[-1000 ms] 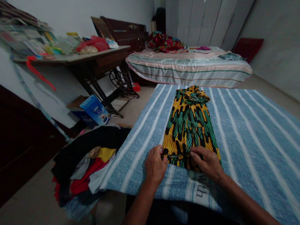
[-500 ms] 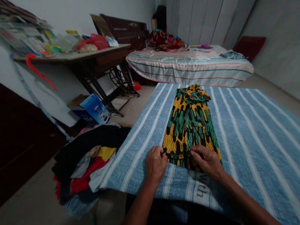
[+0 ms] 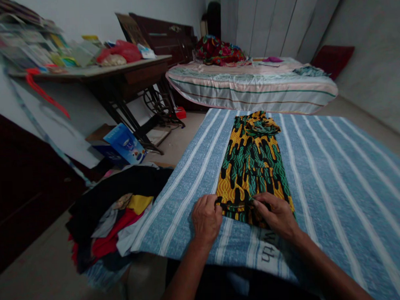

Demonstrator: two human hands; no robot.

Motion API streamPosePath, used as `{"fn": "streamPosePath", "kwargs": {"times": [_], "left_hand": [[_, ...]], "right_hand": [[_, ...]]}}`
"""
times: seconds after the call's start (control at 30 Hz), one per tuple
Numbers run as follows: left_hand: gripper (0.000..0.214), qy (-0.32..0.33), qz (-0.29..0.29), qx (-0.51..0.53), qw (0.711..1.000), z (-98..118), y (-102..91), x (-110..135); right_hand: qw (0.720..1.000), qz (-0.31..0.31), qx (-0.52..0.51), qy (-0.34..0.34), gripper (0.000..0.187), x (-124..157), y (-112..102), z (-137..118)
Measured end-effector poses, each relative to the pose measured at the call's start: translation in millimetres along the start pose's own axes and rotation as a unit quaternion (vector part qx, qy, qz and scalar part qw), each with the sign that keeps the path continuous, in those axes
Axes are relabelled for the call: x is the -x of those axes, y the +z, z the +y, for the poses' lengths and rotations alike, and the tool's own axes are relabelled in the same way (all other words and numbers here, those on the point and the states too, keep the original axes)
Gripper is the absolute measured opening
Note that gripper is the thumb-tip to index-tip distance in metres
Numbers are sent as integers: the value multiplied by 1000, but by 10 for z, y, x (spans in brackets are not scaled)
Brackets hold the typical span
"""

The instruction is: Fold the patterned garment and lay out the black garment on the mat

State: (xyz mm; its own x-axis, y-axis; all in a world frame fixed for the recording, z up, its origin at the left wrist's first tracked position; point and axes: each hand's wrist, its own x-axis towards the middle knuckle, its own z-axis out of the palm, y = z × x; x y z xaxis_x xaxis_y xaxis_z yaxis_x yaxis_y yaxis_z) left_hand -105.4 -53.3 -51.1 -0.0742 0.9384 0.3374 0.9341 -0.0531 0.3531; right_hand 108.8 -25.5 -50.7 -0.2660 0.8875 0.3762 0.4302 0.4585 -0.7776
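A patterned garment (image 3: 253, 165) in yellow, green and black lies folded in a long strip on a blue cloth with white stripes (image 3: 188, 190). Its far end is bunched up in a small heap. My left hand (image 3: 207, 217) pinches the left corner of the near edge. My right hand (image 3: 277, 215) pinches the same edge toward its middle, with the thumb and index finger pressed together. Between my hands the near edge is slightly raised in a narrow fold. The garment's exact kind cannot be made out.
A heap of mixed clothes (image 3: 123, 214) sits left of the striped cloth. Behind it are a blue box (image 3: 124, 144) and a sewing-machine table (image 3: 95, 72) loaded with bags and containers. A bed (image 3: 250, 89) with a red floral bundle (image 3: 219, 51) stands beyond the far edge.
The view has shifted very slightly. Both hands keep their pinch on the near edge, and the garment lies practically as before.
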Motion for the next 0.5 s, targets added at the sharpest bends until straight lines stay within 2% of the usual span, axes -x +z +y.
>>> {"fn": "streamPosePath", "kwargs": {"times": [0.2,0.4,0.5], "left_hand": [[13,-46,7,-24,999,1,3,-12],[17,-58,13,63,996,-26,16,-34],[15,-86,17,76,993,-51,22,-36]], "right_hand": [[1000,2,1,-12,17,-21,4,1],[994,-16,59,-92,12,-5,37,60],[987,-21,99,-122,12,22,54,88]]}}
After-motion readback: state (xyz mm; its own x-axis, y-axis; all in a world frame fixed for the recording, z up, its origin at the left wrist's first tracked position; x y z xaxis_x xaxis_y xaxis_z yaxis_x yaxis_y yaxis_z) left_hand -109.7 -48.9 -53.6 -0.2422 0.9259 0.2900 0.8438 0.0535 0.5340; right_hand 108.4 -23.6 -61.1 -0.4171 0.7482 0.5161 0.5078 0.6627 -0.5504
